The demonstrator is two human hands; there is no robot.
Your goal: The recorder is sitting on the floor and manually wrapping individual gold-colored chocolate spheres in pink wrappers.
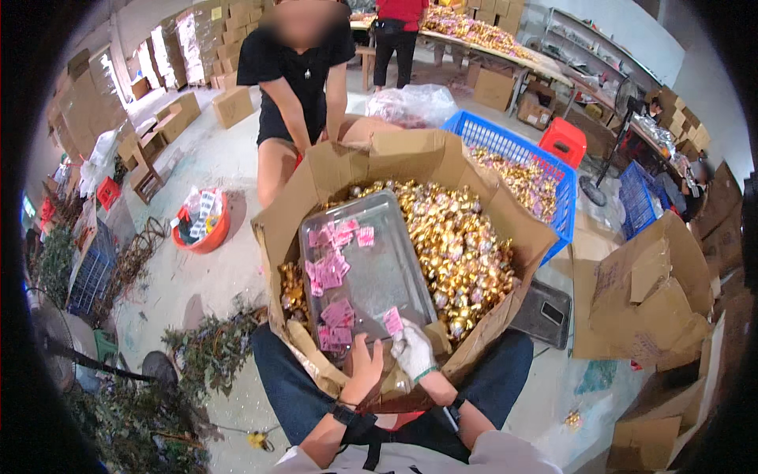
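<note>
My right hand [414,353], in a white glove, pinches a small pink printed card [392,321] over the near end of a grey tray [387,265]. Bare and empty, my left hand [363,370] is beside it at the tray's near edge, fingers apart. Several more pink cards lie in loose clusters along the tray's left side; the closest cluster [337,314] is just beyond my left hand. The tray rests inside a large open cardboard box [316,170] between my knees, on a heap of shiny gold ball-shaped pieces [454,245].
Across the box sits a person in black [296,87]. A blue crate [564,209] of gold pieces adjoins the box at the right, near a dark tray [539,316] holding a phone. An orange basin [207,233] and leafy branches [213,347] lie left. Torn cardboard [643,288] stands right.
</note>
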